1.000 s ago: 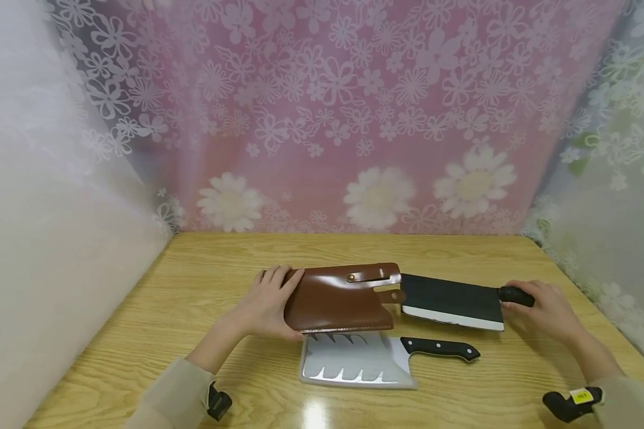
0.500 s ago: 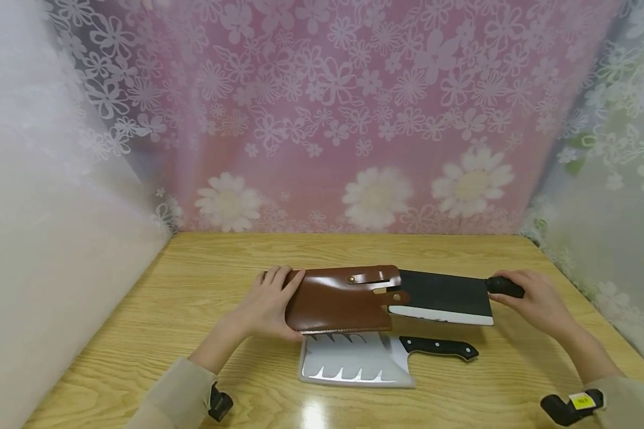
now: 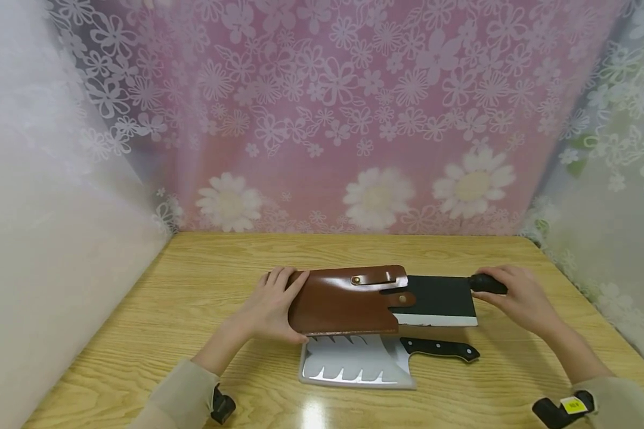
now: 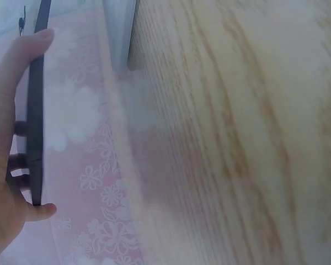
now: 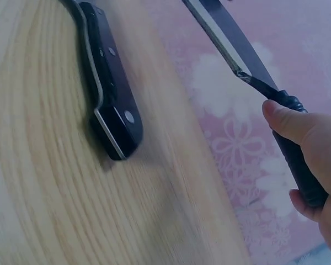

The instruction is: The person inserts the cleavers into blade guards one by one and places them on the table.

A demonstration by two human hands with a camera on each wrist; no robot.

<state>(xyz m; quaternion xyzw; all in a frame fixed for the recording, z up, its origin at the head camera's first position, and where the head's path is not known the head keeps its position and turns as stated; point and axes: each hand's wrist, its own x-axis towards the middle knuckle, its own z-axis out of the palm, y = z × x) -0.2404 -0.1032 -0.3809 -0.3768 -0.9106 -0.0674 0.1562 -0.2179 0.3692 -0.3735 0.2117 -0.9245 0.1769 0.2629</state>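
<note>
My left hand (image 3: 271, 307) grips the closed end of a brown leather knife sheath (image 3: 343, 304), thumb along the near edge and fingers over the far side. The left wrist view shows the sheath (image 4: 36, 121) edge-on, held above the table. My right hand (image 3: 520, 298) holds the black handle (image 3: 488, 283) of a cleaver with a dark blade (image 3: 442, 295) and a pale cutting edge. The blade's front part is hidden inside the sheath's mouth. In the right wrist view, thumb and fingers wrap the cleaver's handle (image 5: 298, 165). A snap strap (image 3: 402, 299) lies over the blade.
A second cleaver (image 3: 354, 363), with a grey-white blade and riveted black handle (image 3: 440, 348), lies on the wooden table (image 3: 193, 357) just in front of the sheath. A pink floral curtain (image 3: 322, 119) hangs behind the table, with pale sheeting at both sides.
My right hand has moved left, and the dark blade has gone from the sheath's mouth to partly inside it. The sheath has shifted slightly right; the second cleaver stays put.
</note>
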